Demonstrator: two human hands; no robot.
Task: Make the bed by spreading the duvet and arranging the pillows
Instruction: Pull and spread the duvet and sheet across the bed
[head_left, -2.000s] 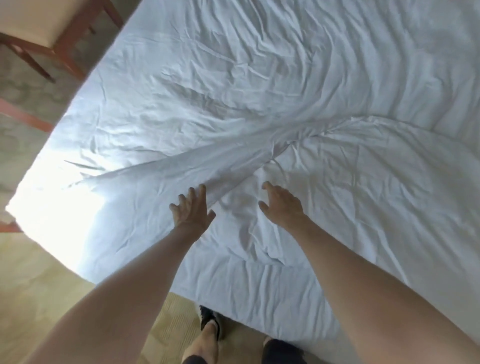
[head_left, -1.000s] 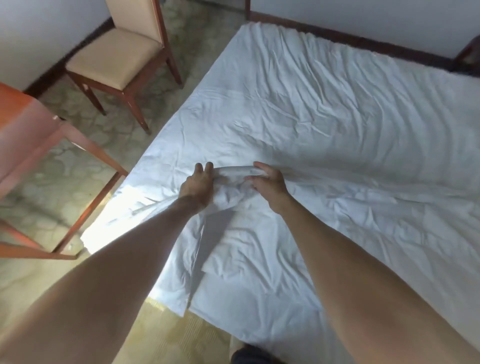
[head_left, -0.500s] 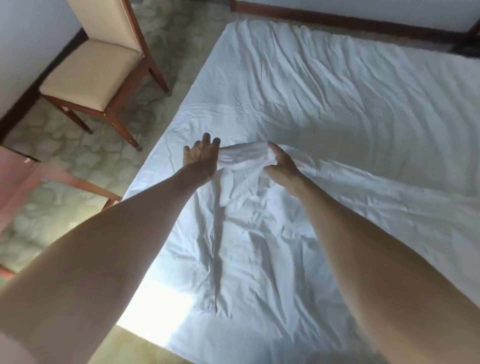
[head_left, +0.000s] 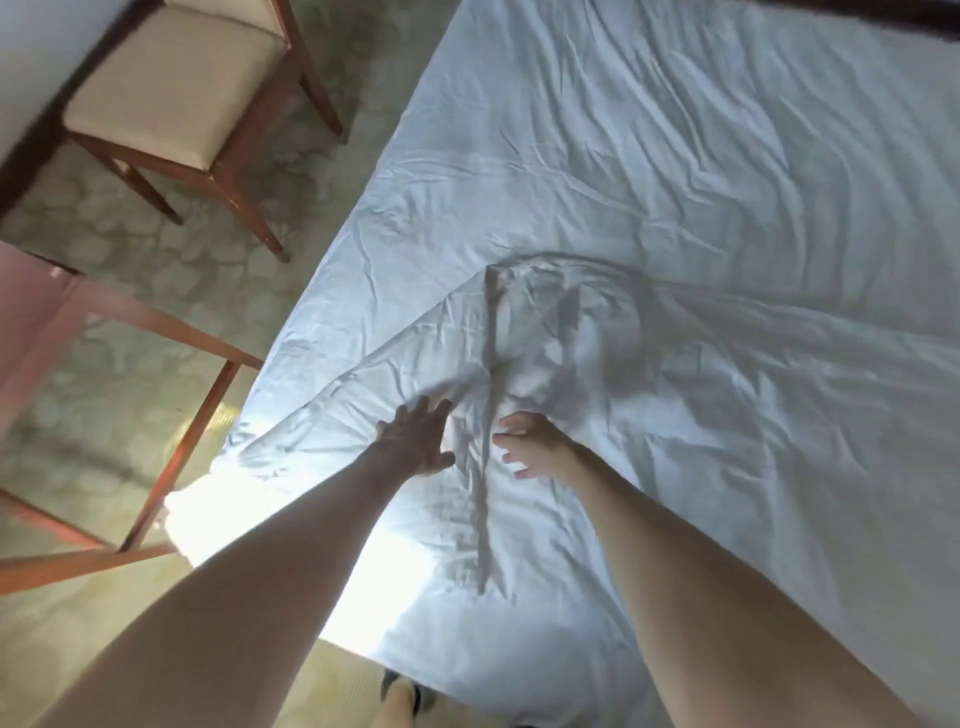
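Two bare hands out over the bed, neither with a grip on anything. Left hand spread flat, fingers straight, resting on or just above the cloth; right hand with fingers apart and loosely bent, empty, just beside the left. Between them a dark crease running from near the foot edge up to a bunched point farther in.

Crumpled white cotton duvet lying on the near half of the wide white-sheeted bed, folded corner thrown up and left in a loose hump, peak toward the far end. Judged as a toss-and-release: corner let go so the cloth settles, hands kept low and open to smooth or catch it again. Upper edge slanting from the lit left side up to that peak, then trailing right, so the long axis seems to run across the bed rather than along it, though too rumpled to be sure. Far half of the sheet bare and wrinkled; no pillows in view.

Off the left side, on the pale patterned floor: cream-cushioned wooden chair, plus a reddish wooden frame nearer the foot corner. Bright patch of sunlight washing out the near corner.
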